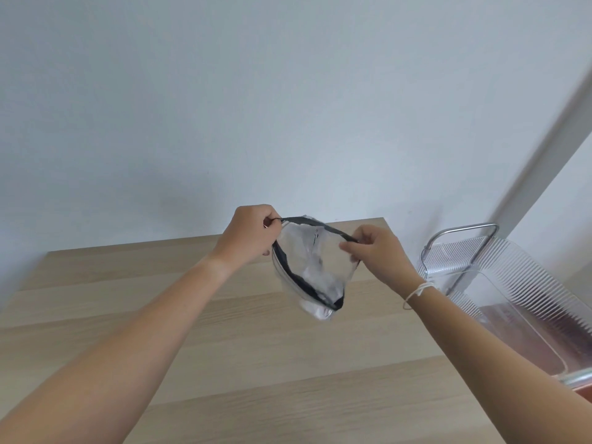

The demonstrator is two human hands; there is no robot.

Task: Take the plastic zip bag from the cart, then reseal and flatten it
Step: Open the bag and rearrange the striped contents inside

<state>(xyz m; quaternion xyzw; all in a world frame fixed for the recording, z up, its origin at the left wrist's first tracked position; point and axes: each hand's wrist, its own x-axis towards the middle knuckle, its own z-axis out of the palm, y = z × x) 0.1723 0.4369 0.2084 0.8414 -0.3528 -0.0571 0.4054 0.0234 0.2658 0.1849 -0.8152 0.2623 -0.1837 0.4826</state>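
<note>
Both hands held the plastic zip bag in the air above the wooden counter, the left hand pinching one end of its dark zip strip, the right hand the other, probably to line it up for sealing. The bare counter below offered flattening room; the cart stood clear at the counter's right edge.

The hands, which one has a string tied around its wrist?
The right hand. A white string loops its wrist; the left hand has a bare wrist. Both pinch the zip bag.
</note>
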